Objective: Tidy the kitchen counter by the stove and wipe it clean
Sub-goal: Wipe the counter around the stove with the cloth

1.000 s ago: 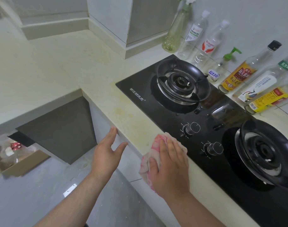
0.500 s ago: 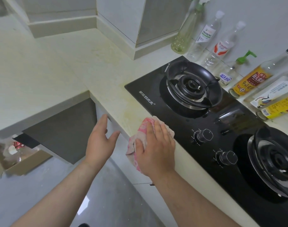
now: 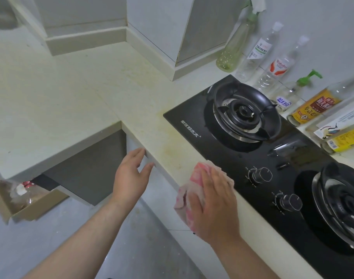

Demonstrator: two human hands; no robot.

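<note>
Soft cloth, matt stone, glossy glass.
Under the fingers (image 3: 216, 178) of my right hand (image 3: 214, 206) the pink cloth (image 3: 190, 178) is thin, limp and crumpled. The counter (image 3: 131, 97) ahead of my fingertips looks like pale matt stone, stained yellow. Just right of my fingers the stove (image 3: 222, 158) top is glossy black glass with shiny knobs (image 3: 260, 175) and bright metal burner rings (image 3: 244, 138); beyond them, clear bottles (image 3: 262, 51).

Softly, evenly lit, with faint shadows; pale glare on the black stove (image 3: 291, 147) (wide-angle bending toward the edges).
</note>
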